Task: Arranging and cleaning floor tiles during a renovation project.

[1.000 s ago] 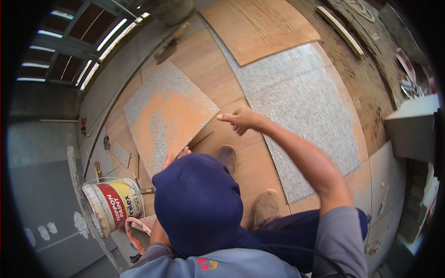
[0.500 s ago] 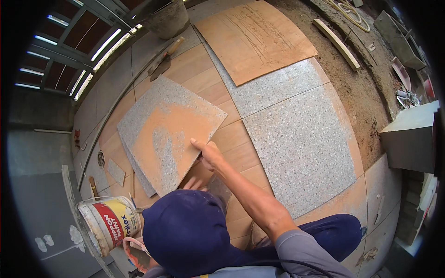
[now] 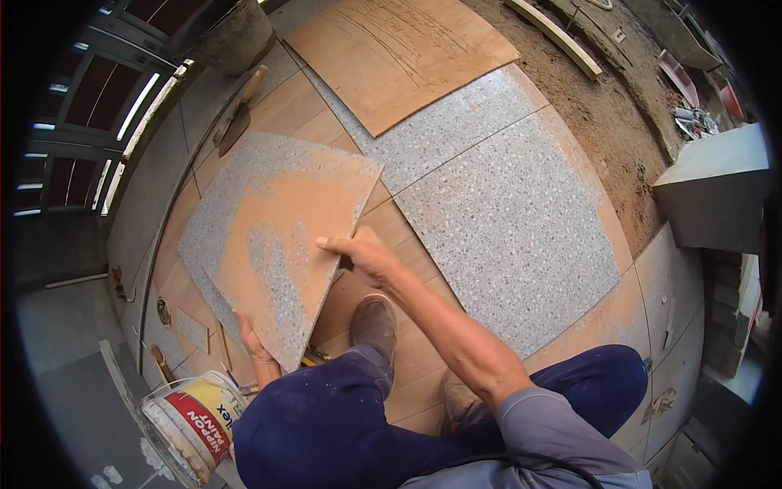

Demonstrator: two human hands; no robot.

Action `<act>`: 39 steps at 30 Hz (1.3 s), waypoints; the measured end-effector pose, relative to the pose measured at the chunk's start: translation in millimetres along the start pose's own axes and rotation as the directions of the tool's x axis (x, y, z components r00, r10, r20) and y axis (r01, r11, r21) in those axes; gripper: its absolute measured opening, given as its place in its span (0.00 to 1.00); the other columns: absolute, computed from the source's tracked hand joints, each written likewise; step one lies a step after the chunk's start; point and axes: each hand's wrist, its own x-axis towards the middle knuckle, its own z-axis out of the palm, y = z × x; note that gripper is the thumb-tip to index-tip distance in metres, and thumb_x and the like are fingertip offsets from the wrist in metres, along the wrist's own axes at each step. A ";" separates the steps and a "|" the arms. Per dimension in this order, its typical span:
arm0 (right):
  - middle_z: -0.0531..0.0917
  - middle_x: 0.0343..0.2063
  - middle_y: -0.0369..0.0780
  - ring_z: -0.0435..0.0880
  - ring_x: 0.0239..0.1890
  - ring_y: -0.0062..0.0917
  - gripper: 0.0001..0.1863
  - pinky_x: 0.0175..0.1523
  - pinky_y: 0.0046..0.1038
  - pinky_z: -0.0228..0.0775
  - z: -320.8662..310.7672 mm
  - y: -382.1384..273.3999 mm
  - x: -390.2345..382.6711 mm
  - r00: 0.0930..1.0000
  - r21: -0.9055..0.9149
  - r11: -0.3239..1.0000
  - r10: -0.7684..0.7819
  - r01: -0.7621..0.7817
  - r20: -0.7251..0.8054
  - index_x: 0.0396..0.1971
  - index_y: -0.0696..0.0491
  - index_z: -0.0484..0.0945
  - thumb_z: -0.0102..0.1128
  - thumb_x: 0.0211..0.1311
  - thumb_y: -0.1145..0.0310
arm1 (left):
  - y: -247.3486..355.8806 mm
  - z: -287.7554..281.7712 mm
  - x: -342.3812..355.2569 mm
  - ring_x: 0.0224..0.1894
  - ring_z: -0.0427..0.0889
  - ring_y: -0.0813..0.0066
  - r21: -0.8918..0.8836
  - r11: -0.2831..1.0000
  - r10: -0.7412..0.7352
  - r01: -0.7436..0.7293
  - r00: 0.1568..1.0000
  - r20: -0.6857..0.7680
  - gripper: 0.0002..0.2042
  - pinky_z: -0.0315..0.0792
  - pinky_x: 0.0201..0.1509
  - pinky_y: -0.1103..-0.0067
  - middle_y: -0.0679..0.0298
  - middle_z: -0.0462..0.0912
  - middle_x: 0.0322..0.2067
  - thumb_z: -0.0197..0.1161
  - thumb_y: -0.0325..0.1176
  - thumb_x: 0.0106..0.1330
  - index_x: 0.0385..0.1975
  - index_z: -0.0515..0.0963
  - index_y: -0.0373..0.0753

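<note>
A large square speckled grey tile (image 3: 269, 244), smeared with orange-brown dust, is tilted up off the floor in front of me. My right hand (image 3: 358, 253) grips its right edge with the fingers over the top face. My left hand (image 3: 254, 346) holds its lower edge near the bottom corner. My knees in dark blue trousers (image 3: 342, 424) and a dusty shoe (image 3: 373, 326) are just below the tile.
Laid speckled tiles (image 3: 513, 220) lie to the right, a brown tile (image 3: 399, 57) face-down beyond them. A trowel (image 3: 236, 114) lies at the far left, a paint bucket (image 3: 195, 420) by my left knee. Bare sand bed (image 3: 619, 106) and a grey block (image 3: 717, 187) sit right.
My right hand has come down from pointing outward onto the tile's right edge and gripped it. The tile has lifted and moved nearer me, and my view has tipped forward past my knees.
</note>
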 end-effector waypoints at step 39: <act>0.67 0.62 0.63 0.78 0.55 0.57 0.39 0.47 0.57 0.80 -188.9 -188.4 -68.0 0.705 -0.307 0.950 -0.260 0.063 -0.660 0.68 0.60 0.59 0.61 0.68 0.50 | -158.5 225.3 160.5 0.70 0.65 0.54 0.188 0.958 -0.270 0.217 0.901 0.339 0.47 0.62 0.72 0.61 0.53 0.63 0.70 0.51 0.70 0.65 0.72 0.55 0.36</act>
